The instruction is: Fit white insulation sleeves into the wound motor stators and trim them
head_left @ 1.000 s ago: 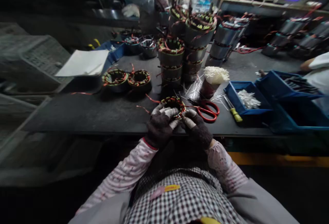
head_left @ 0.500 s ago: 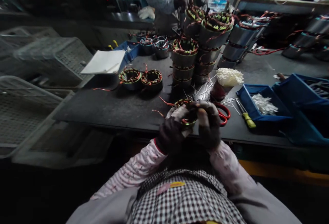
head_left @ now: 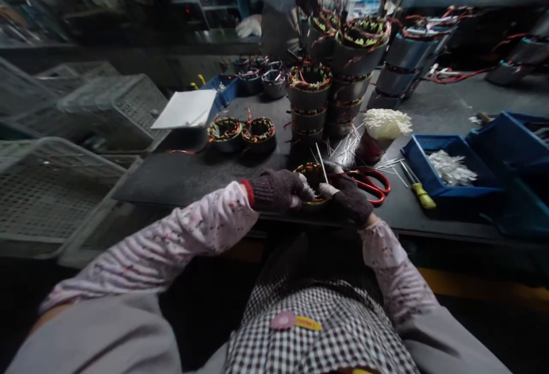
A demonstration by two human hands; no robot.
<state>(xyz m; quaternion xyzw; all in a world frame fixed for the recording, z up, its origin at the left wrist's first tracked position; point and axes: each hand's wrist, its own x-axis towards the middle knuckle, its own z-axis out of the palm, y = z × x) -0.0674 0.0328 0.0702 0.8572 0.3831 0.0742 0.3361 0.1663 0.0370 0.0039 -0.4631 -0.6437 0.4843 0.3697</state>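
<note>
- Your left fingers (head_left: 306,191) curl at the left side of the wound ring (head_left: 313,176); grip unclear.
- Your right fingers (head_left: 329,190) pinch a white stick (head_left: 321,163) over it.
- Nearer you, the yellow tag (head_left: 308,323) is unreadable.

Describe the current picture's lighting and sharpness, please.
Head view: dim, with deep shadow below the table; head view, left side: the mesh crates look blurred; head view, centre: the wire-wound ring is dark inside, while the white stick bundle shows bright.

Dim light, blur toward edges
</note>
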